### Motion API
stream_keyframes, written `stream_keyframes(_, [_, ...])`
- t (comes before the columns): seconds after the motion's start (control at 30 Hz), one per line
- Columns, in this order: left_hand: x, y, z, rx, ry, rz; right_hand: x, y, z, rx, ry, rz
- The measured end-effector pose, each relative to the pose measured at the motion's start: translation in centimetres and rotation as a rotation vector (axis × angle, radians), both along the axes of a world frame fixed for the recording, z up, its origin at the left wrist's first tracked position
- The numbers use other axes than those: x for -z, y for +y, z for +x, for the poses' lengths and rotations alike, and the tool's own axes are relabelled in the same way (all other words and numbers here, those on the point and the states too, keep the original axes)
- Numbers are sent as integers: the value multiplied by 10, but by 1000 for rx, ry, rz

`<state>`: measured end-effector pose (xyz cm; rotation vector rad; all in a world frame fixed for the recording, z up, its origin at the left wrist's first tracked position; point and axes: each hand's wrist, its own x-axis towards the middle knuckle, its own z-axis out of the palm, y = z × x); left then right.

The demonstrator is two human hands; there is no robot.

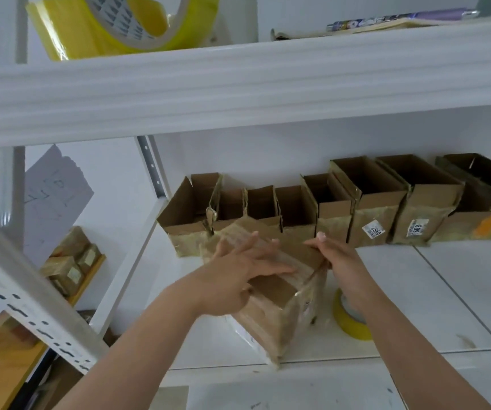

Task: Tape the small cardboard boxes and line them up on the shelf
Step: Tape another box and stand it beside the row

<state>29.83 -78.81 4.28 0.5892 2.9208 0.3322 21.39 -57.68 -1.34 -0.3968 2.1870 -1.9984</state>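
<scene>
Shelf (416, 297): white metal rack, middle board in use; upper board above carries a large yellow tape roll (114, 28) at far left.

Row of boxes (327, 208): small brown cardboard boxes, open-topped, lined side by side along the far edge of the board from centre to right. Some bear white number stickers; the rightmost shows orange print.

Box in hand (279, 309): small closed cardboard box, near centre of the board, in front of the row and apart from it. Glossy clear tape wraps its top and sides. Judged light, stiff at the corners, slick where taped; the walls may dent under a hard squeeze. Best held by two opposite sides, near the edges.

Left hand (238, 273): laid flat on the box top, fingers straight and slightly spread, pressing the tape down.

Right hand (336, 255): at the far right corner of the box, fingers curled over its edge; whether they pinch tape or cardboard cannot be told.

Small tape roll (349, 321): yellow, on the board just right of the box, partly behind the right forearm.
</scene>
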Motion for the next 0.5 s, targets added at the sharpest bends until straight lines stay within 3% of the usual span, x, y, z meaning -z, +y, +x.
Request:
stream_keyframes(0.13, [13,-18,11,-217,128,180,19,-5,16,21,210,134])
stream_keyframes(0.33, [30,-13,24,-387,163,723,19,-15,35,-42,402,165])
stream_keyframes(0.43, [31,-5,25,-268,57,421,21,-16,39,-69,443,176])
stream_keyframes(0.5, [30,-7,21,-236,31,274,23,-9,37,-51,369,141])
